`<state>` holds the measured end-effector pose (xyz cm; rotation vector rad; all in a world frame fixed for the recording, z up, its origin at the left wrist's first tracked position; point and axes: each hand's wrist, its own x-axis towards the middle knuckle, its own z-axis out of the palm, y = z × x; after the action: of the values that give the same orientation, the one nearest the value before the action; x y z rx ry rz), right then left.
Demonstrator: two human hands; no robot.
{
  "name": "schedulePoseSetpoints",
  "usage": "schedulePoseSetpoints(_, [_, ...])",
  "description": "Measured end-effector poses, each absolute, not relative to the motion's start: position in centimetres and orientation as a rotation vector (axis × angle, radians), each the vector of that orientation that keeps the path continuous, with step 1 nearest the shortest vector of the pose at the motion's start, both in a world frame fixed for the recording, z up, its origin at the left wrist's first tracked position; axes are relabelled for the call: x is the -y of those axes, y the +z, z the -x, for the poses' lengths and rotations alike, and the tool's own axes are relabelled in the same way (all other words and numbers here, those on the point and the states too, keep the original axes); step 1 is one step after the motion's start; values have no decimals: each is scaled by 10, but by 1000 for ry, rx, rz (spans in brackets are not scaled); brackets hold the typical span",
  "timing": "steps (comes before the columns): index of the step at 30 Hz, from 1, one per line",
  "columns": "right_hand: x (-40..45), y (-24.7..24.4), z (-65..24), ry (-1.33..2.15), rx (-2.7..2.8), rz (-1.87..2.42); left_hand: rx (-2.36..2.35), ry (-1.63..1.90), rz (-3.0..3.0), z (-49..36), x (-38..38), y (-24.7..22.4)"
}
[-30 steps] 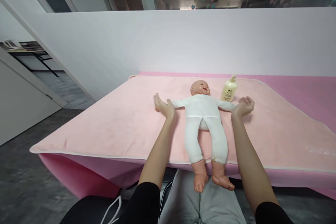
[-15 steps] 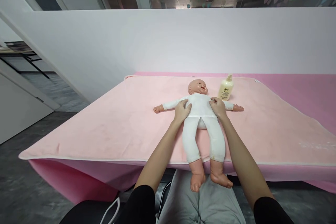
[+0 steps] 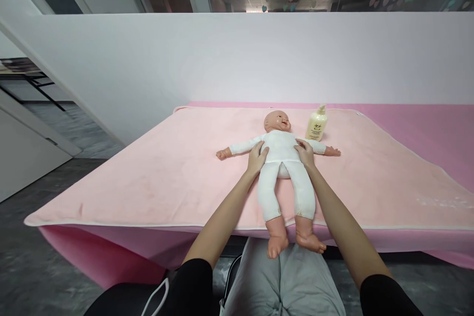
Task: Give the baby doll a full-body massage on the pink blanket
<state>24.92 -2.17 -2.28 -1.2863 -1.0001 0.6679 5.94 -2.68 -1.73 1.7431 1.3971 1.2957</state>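
A baby doll in a white cloth body lies on its back on a pink blanket, arms spread out to both sides. Its bare feet reach past the front edge of the table. My left hand grips the doll's torso at the picture's left side, thumb on the front. On the opposite side my right hand holds the torso just below the doll's arm. Parts of the fingers are hidden along the doll's sides.
A pale yellow pump bottle stands beyond the doll's arm, close to my right hand. Behind the table rises a white wall. A pink cloth shows under the blanket. My legs are below the front edge.
The doll's feet have shifted slightly toward the table, so they stick out less past its edge. Both hands keep their hold on the torso. The view has moved a little.
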Motion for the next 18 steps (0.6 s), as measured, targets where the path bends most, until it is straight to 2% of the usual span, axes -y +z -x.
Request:
schedulePoseSetpoints(9, [27,-22,-247,602,996,1347,-1442,1259,-1852,-58,30,-16])
schedulePoseSetpoints(15, [37,-8,-252,368,995,1382,-1643,1160,-2084,-52,46,4])
schedulePoseSetpoints(18, [37,-4,-254,438,907,1340,-1724,1130,-2179,-51,52,12])
